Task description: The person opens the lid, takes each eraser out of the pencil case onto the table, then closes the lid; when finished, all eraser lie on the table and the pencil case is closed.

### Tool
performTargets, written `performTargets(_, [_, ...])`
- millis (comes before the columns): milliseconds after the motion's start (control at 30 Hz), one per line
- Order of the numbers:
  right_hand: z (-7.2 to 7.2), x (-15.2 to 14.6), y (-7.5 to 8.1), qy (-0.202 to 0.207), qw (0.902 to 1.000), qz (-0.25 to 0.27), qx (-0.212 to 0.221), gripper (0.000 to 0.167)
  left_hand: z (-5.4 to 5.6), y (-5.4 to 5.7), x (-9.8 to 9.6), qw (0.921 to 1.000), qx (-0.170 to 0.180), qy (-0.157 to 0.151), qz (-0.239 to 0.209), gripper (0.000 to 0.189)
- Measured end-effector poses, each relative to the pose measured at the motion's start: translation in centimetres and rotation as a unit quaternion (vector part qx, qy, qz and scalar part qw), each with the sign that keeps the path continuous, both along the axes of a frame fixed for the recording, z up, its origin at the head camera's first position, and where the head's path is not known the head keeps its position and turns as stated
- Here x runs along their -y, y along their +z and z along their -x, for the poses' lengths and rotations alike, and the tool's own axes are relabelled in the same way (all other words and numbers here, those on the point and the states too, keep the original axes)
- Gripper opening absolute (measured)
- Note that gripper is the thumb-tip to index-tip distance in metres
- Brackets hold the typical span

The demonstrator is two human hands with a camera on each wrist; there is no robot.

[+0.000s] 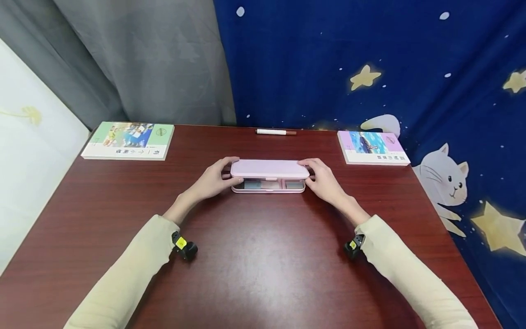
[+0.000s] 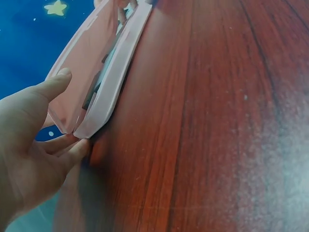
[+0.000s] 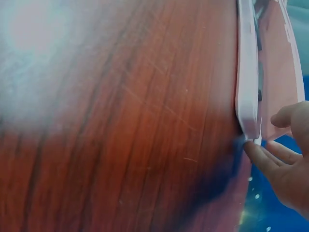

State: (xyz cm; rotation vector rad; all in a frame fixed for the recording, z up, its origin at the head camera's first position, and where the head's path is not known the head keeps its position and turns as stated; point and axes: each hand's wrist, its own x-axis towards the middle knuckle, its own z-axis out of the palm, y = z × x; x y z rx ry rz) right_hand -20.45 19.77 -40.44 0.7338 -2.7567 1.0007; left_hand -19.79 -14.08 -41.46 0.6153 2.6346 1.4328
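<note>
A pink pencil case (image 1: 269, 169) lies on the table with its hinged lid (image 2: 84, 67) partly raised. Through the gap show some dark and bluish-grey contents, mostly hidden under the lid. My left hand (image 1: 213, 179) holds the left end, its thumb against the inner side of the lid and other fingers at the corner of the base. At the opposite end my right hand (image 1: 326, 182) grips the case the same way; in the right wrist view its thumb reaches inside the lid (image 3: 280, 72) while its fingers touch the base's end.
Behind the case, a marker (image 1: 275, 132) with a white barrel lies near the table's far edge. One book (image 1: 128, 140) with a green cover is at the back left, and another book (image 1: 373, 148) with a purple cover at the back right. Curtains hang behind the table.
</note>
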Motion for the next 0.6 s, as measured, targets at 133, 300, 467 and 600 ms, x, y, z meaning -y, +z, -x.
performTargets(133, [0.5, -0.3, -0.3, -0.021, 0.9976, 0.052, 0.041, 0.038, 0.1, 0.1, 0.2, 0.9997, 0.014, 0.006, -0.020, 0.059])
performTargets(300, [0.9, -0.5, -0.3, -0.044, 0.9927, 0.082, 0.076, 0.033, 0.5, 0.2, 0.4, 0.9991, 0.023, 0.015, -0.031, 0.049])
performTargets(467, [1.6, -0.4, -0.5, -0.049, 0.9875, 0.109, 0.102, 0.032, 0.8, 0.5, 0.4, 0.9981, 0.044, 0.026, -0.036, 0.045])
performTargets(600, [2.2, -0.5, -0.7, -0.039, 0.9787, 0.155, 0.129, 0.034, 1.1, 0.6, 0.4, 0.9957, 0.067, 0.039, -0.051, 0.043])
